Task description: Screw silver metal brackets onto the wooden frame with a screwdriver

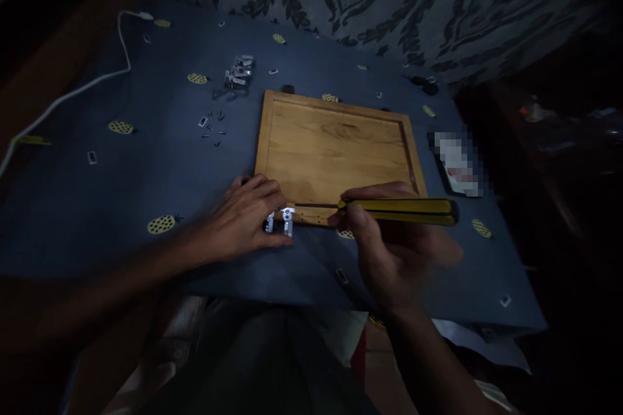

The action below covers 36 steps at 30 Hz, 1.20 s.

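Observation:
A framed wooden panel (341, 142), like a small cabinet door, lies flat on the table. At its near left corner sits a silver metal hinge (287, 220), with my left hand (250, 217) closed around it, fingers over the panel's edge and thumb below. My right hand (394, 253) grips a screwdriver (403, 209) with a yellow and black handle. The dark shaft of the screwdriver runs left, low over the panel's near edge, toward the hinge. Whether the tip touches a screw is too small to tell. Small dark holes show in the near frame strip.
Several loose screws (214, 128) lie left of the panel, and more metal hinges (239, 74) are heaped behind them. To the right lies a phone-like dark object (457, 165), its top blurred. A white cable (97, 78) crosses the blue patterned tablecloth (160, 175) on the left.

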Motion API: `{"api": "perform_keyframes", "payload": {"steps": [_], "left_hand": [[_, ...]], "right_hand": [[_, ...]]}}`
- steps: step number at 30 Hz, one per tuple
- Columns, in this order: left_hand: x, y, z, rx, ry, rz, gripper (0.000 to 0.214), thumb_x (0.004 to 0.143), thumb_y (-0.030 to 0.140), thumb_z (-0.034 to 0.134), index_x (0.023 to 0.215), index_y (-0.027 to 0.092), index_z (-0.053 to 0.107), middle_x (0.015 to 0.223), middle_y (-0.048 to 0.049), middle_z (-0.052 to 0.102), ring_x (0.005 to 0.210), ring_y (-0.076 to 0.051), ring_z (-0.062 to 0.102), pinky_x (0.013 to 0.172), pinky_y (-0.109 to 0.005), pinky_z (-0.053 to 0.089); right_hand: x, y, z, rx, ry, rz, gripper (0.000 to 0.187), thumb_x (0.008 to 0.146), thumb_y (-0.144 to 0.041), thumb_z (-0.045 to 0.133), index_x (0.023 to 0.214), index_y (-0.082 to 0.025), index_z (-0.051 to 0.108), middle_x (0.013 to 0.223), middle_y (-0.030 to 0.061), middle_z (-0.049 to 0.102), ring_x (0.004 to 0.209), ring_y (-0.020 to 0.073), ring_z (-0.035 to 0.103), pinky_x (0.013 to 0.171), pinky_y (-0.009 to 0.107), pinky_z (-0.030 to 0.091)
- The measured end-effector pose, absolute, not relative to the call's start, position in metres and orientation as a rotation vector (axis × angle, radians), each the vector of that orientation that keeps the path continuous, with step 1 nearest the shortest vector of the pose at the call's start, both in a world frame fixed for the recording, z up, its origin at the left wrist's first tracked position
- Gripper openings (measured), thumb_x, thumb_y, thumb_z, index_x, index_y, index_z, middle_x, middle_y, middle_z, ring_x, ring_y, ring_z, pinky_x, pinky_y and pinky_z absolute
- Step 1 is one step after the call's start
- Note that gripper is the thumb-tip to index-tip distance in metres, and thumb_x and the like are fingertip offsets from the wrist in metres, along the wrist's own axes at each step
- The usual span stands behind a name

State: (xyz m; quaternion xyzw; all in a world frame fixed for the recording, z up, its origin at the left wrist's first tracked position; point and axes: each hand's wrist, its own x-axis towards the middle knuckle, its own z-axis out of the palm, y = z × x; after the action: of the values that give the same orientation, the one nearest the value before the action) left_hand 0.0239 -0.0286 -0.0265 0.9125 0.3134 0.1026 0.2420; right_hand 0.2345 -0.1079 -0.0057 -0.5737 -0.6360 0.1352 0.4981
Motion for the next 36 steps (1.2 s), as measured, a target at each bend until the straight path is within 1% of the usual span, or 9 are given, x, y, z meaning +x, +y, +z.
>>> {"api": "perform_keyframes", "payload": {"steps": [4, 9, 13, 17, 20, 23, 26, 31, 36], "left_hand": [[0.0237, -0.0287, -0.0277, 2.506, 0.87, 0.288, 0.039, 0.087, 0.049, 0.082, 0.106, 0.019, 0.066, 0.109, -0.0044, 0.069, 0.108, -0.027, 0.06, 0.09, -0.038, 0.039], [0.0242, -0.0285, -0.0296, 2.497, 0.871, 0.296, 0.039, 0.086, 0.048, 0.084, 0.106, 0.019, 0.067, 0.108, -0.0048, 0.069, 0.109, -0.027, 0.06, 0.091, -0.039, 0.039], [0.0243, -0.0284, -0.0283, 2.488, 0.88, 0.289, 0.038, 0.086, 0.048, 0.084, 0.105, 0.019, 0.067, 0.109, -0.0049, 0.069, 0.108, -0.027, 0.06, 0.091, -0.039, 0.039], [0.0246, -0.0287, -0.027, 2.475, 0.878, 0.283, 0.038, 0.086, 0.046, 0.084, 0.107, 0.019, 0.067, 0.11, -0.0049, 0.069, 0.109, -0.027, 0.06, 0.092, -0.039, 0.038], [0.0249, -0.029, -0.0274, 2.478, 0.877, 0.287, 0.039, 0.086, 0.044, 0.085, 0.109, 0.019, 0.067, 0.109, -0.0045, 0.069, 0.11, -0.028, 0.06, 0.091, -0.039, 0.038], [0.0249, -0.029, -0.0277, 2.487, 0.888, 0.281, 0.039, 0.085, 0.045, 0.085, 0.107, 0.019, 0.067, 0.108, -0.0047, 0.069, 0.108, -0.028, 0.059, 0.09, -0.04, 0.038], [0.0245, -0.0288, -0.0273, 2.487, 0.887, 0.281, 0.037, 0.085, 0.045, 0.084, 0.106, 0.02, 0.067, 0.108, -0.0045, 0.069, 0.106, -0.027, 0.06, 0.088, -0.039, 0.038], [0.024, -0.0284, -0.0274, 2.496, 0.877, 0.283, 0.037, 0.086, 0.046, 0.083, 0.104, 0.019, 0.066, 0.108, -0.005, 0.069, 0.106, -0.027, 0.06, 0.088, -0.038, 0.039], [0.0243, -0.0287, -0.0298, 2.521, 0.882, 0.304, 0.037, 0.086, 0.047, 0.084, 0.103, 0.02, 0.066, 0.108, -0.0049, 0.069, 0.108, -0.028, 0.061, 0.088, -0.039, 0.04]], "right_hand": [[0.2365, -0.1082, -0.0081, -1.402, -1.541, 0.364, 0.006, 0.098, -0.03, 0.07, 0.097, -0.025, 0.072, 0.095, 0.0042, 0.076, 0.068, 0.0177, 0.071, 0.062, 0.035, 0.06], [0.2337, -0.104, -0.0114, -1.33, -1.63, 0.335, 0.004, 0.098, -0.023, 0.07, 0.094, -0.023, 0.07, 0.093, 0.004, 0.078, 0.079, 0.0185, 0.073, 0.071, 0.035, 0.06], [0.2313, -0.1033, -0.011, -1.345, -1.634, 0.348, 0.006, 0.096, -0.02, 0.07, 0.091, -0.021, 0.07, 0.094, 0.0047, 0.078, 0.078, 0.0181, 0.074, 0.073, 0.035, 0.061], [0.2306, -0.1022, -0.0112, -1.342, -1.628, 0.364, 0.005, 0.097, -0.023, 0.07, 0.092, -0.021, 0.071, 0.093, 0.0047, 0.078, 0.077, 0.0187, 0.074, 0.073, 0.035, 0.062], [0.2309, -0.1017, -0.0112, -1.328, -1.641, 0.357, 0.006, 0.098, -0.023, 0.068, 0.092, -0.021, 0.07, 0.093, 0.0049, 0.077, 0.078, 0.0182, 0.074, 0.072, 0.034, 0.061], [0.2314, -0.1017, -0.0105, -1.325, -1.676, 0.324, 0.007, 0.098, -0.021, 0.068, 0.091, -0.021, 0.068, 0.09, 0.0041, 0.077, 0.077, 0.0173, 0.074, 0.072, 0.033, 0.061], [0.2316, -0.1015, -0.0105, -1.336, -1.705, 0.298, 0.008, 0.1, -0.023, 0.066, 0.092, -0.021, 0.067, 0.09, 0.0043, 0.077, 0.077, 0.0178, 0.074, 0.073, 0.033, 0.062], [0.2313, -0.1009, -0.0084, -1.309, -1.807, 0.196, 0.012, 0.1, -0.019, 0.064, 0.089, -0.021, 0.065, 0.087, 0.004, 0.077, 0.075, 0.0168, 0.074, 0.067, 0.03, 0.061], [0.2301, -0.1023, -0.0052, -1.312, -1.855, 0.126, 0.007, 0.099, -0.017, 0.065, 0.094, -0.021, 0.066, 0.087, 0.003, 0.078, 0.073, 0.0159, 0.073, 0.066, 0.029, 0.059]]}}
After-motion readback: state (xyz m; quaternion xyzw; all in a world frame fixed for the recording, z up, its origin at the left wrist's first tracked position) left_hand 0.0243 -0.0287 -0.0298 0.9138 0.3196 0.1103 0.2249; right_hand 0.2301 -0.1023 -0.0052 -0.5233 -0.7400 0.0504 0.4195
